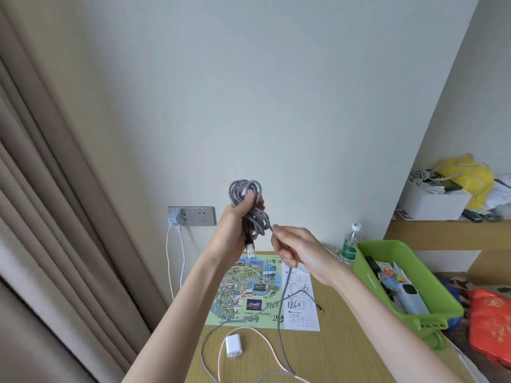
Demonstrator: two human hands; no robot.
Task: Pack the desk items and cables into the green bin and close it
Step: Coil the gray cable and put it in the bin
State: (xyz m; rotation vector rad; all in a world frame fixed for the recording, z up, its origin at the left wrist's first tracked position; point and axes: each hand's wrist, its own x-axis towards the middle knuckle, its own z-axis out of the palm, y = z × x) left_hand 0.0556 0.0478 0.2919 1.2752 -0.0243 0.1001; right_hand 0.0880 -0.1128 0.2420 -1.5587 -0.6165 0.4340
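Fingers [249, 201] of the left hand [235, 219] curl tight round the coiled grey cable [246, 189], held up left of the open green bin [369, 273]. The right hand [298, 250] pinches the cable's loose run. Farther left of the bin, a white charger [233, 346] and a map [249, 288] lie on the surface [345, 355].
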